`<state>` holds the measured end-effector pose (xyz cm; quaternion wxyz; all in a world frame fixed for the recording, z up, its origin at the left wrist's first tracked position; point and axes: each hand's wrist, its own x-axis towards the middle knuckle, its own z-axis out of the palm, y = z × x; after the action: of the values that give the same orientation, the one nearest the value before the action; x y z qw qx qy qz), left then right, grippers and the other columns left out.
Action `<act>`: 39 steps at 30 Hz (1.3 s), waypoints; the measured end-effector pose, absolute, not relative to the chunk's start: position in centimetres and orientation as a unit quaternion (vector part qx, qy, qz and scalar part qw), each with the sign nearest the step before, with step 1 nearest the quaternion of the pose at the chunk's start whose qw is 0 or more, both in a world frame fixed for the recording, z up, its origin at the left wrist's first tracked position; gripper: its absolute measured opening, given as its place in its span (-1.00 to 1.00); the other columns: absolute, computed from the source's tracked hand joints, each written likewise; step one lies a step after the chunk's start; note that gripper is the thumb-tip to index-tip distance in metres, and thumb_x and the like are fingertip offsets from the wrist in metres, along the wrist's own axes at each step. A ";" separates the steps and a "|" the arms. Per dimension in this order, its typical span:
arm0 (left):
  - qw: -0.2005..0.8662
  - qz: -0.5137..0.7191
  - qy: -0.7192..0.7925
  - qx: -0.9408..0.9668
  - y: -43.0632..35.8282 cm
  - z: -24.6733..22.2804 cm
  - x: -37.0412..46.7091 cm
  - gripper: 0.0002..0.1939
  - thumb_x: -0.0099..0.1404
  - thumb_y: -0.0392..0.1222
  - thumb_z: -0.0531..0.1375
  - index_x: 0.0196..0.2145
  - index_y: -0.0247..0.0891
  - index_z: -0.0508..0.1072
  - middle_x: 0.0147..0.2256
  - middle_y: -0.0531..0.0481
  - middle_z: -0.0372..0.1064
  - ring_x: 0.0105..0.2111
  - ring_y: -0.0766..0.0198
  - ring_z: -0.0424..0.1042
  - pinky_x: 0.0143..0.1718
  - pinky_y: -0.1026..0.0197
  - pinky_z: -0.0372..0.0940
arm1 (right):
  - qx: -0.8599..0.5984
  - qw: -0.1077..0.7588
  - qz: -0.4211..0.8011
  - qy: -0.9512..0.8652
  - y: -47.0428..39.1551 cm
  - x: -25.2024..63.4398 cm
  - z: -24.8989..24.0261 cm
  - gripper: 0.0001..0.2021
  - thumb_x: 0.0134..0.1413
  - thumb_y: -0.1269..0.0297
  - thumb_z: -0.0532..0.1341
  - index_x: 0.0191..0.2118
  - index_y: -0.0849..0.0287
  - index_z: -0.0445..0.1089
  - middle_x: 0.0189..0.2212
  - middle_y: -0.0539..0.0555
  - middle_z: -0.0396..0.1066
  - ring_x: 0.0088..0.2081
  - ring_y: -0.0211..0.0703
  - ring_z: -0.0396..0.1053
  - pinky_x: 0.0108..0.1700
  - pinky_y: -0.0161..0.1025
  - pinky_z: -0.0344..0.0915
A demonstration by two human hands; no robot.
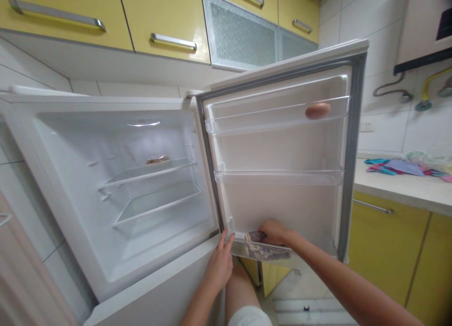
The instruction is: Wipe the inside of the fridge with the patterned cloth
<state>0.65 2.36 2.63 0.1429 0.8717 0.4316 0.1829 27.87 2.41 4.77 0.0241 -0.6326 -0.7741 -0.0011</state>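
Observation:
The fridge door (275, 152) stands wide open on the right of the fridge compartment (70, 175). My right hand (275, 232) reaches into the bottom door shelf (314, 251), its fingers curled on a dark brown, crumpled, cloth-like piece (254, 236) with pale streaks. More of that piece shows through the clear shelf front; its exact kind is hard to make out. At the left end of the same shelf is my left hand (221, 262), fingers stretched out and apart, fingertips against the shelf's edge. It holds nothing.
A brown egg (318, 110) sits in the top door shelf (261, 119). Inside the fridge, a small brown item (158, 159) lies on the upper glass shelf (151, 171). Colourful cloths (402, 167) lie on the counter (399, 189) at right. Yellow cabinets (162, 15) hang overhead.

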 end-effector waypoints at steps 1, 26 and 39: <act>0.145 0.186 0.433 0.870 2.3 2.7 0.6 -0.22 0.20 -0.49 -0.10 0.38 -0.24 0.03 0.47 -0.17 -0.38 0.38 0.07 0.05 0.34 -0.01 0.12 | -0.634 0.029 -0.012 -0.773 2.8 27.1 4.8 -0.74 -0.06 0.18 0.30 -0.22 0.12 0.59 -0.24 0.16 0.63 -0.20 0.02 0.56 -0.29 -0.27 0.29; 0.167 0.210 0.439 0.858 2.4 2.1 1.4 -0.23 0.17 -0.49 -0.05 0.35 -0.26 0.10 0.47 -0.13 -0.34 0.40 0.12 -0.01 0.37 0.06 0.05 | -0.323 0.095 -0.392 -0.856 5.5 26.3 5.3 -0.73 0.31 0.28 0.14 0.06 0.06 0.44 0.17 0.03 0.42 0.21 -0.13 0.29 0.30 -0.03 0.13; 0.148 0.217 0.444 0.857 2.5 1.1 1.9 -0.26 0.20 -0.46 -0.03 0.35 -0.27 0.09 0.47 -0.16 -0.35 0.40 0.13 -0.02 0.39 0.08 0.01 | -0.521 0.251 -0.397 -0.713 7.2 24.5 12.9 -0.50 0.32 0.41 -0.02 0.34 0.25 0.13 0.33 0.27 0.19 0.30 0.13 0.13 0.32 0.10 -0.03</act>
<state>1.89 2.53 1.10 0.1478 0.8567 0.4439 0.2170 24.51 7.18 12.93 0.2506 -0.5208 -0.7131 -0.3969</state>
